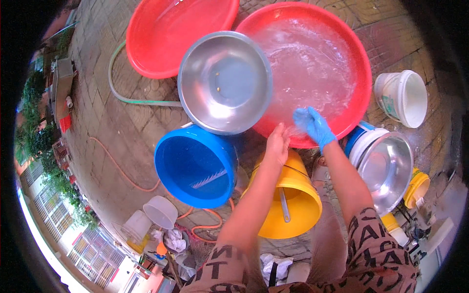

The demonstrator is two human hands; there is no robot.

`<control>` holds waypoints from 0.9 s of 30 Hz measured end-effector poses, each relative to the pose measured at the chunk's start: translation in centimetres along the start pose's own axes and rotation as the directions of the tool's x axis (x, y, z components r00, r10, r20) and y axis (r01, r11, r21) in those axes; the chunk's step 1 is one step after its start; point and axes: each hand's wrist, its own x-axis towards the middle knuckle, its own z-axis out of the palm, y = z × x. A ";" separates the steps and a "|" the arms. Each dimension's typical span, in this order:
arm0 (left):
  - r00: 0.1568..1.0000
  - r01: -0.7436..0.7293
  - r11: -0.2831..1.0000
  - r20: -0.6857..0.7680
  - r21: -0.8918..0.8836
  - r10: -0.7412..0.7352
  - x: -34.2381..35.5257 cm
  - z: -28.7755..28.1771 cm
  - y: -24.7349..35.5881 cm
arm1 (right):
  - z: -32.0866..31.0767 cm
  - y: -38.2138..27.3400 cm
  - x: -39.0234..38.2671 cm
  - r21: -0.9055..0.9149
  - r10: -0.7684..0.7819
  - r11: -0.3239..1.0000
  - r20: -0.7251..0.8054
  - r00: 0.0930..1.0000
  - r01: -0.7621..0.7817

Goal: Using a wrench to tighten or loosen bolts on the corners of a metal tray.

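Note:
A big round red basin (362, 73) of cloudy, rippling water lies in front of me. Over its near rim is my right hand (314, 126), in a blue glove, its fingers loosely bent and apart with nothing visible in them. My bare left hand (277, 143) is beside it at the same rim, fingers extended and seen edge-on. Between the hands is a pale blur, perhaps splashing water. Left of the basin, overlapping its rim, a wide steel bowl (224, 117) has a few tiny yellowish bits on its bottom. Below my forearms a yellow bucket (305, 215) has a metal handle inside.
A second red basin (161, 49) stands far left, with a green hose (115, 85) beside it. A blue bucket (163, 180) with water is nearer. At right are a white bucket (388, 95) and another steel bowl (386, 166). An orange hose (115, 163) crosses the paving.

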 end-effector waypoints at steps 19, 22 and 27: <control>0.818 0.144 0.952 0.574 -0.270 0.039 -31.0 12.5 6.3 | 16.2 -6.5 -21.0 -0.848 -0.680 -0.530 0.415 0.605 -0.014; 0.808 0.084 0.958 0.581 -0.275 0.097 -34.1 11.5 7.7 | 18.1 -7.3 -24.2 -0.912 -0.695 -0.323 0.409 0.591 0.252; 0.767 -0.213 0.972 0.633 0.097 0.105 -39.5 12.0 9.0 | 22.6 -6.9 -34.4 -0.980 -0.512 0.059 0.133 0.849 0.189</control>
